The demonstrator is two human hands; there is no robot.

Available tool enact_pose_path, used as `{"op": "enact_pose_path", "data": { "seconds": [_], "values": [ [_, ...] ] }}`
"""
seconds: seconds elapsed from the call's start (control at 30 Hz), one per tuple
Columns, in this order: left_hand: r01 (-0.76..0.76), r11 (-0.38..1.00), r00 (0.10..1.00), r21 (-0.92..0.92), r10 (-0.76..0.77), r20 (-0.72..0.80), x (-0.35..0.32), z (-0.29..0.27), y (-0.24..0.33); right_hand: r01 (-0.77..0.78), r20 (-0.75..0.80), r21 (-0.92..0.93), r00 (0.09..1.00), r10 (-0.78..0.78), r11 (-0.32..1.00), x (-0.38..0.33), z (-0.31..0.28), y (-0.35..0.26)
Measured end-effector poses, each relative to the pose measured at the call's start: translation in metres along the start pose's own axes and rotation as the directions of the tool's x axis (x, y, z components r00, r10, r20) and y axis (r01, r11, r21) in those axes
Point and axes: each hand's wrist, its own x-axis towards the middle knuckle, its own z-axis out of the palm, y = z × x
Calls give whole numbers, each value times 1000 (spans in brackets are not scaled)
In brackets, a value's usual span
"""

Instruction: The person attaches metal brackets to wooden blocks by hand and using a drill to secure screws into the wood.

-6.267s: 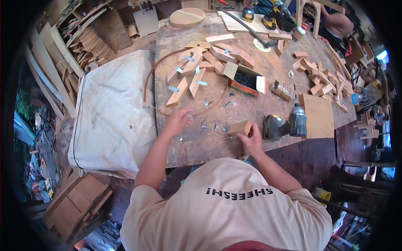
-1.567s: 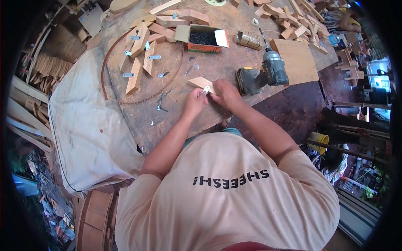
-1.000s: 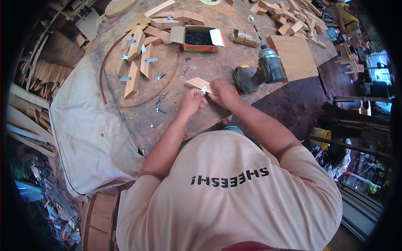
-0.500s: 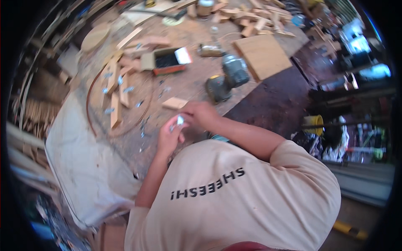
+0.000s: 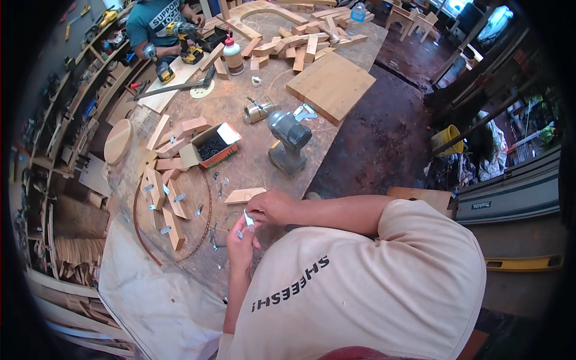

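My left hand is closed on a small shiny metal plate, just in front of my body. My right hand meets it there, with its fingers pinched at the upper end of the plate. A second small silvery bit shows by the left fingers. Right beyond my hands lies a short wooden block with an angled end. To the left, wooden blocks with small metal plates attached lie inside a thin curved strip. A cordless drill stands on its battery farther off.
An open box of dark screws sits mid-table. Beyond it are a metal can, several loose metal plates, a square wooden board, a glue bottle and piled wood offcuts. A co-worker is at the far left.
The view has shifted, bringing the far table and the co-worker into sight. Both my hands stay together at the small plate.
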Motion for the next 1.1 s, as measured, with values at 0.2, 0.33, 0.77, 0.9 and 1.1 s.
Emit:
{"op": "enact_pose_path", "data": {
  "seconds": [0.2, 0.33, 0.77, 0.9, 1.1],
  "values": [
    [55, 994, 998, 94, -54, -14, 0, 4, 15, -52, -44, 9, 998, 52, 999, 2, -5, -4],
    [12, 996, 1000, 84, -12, 1, -2, 7, 20, -42, -41, 51, 998, 45, 998, 5, -3, -2],
    [-26, 995, 1000, 97, 26, 0, 1, 10, 22, -27, -55, 45, 998, 29, 999, 7, -12, -4],
    [-24, 997, 1000, 66, 25, -7, 3, 8, 20, -37, -43, 43, 998, 39, 998, 9, -13, -4],
    [-37, 997, 999, 65, 35, 33, -1, 2, 22, -4, -46, 15, 999, 5, 1000, 10, -9, -5]
  ]
}}
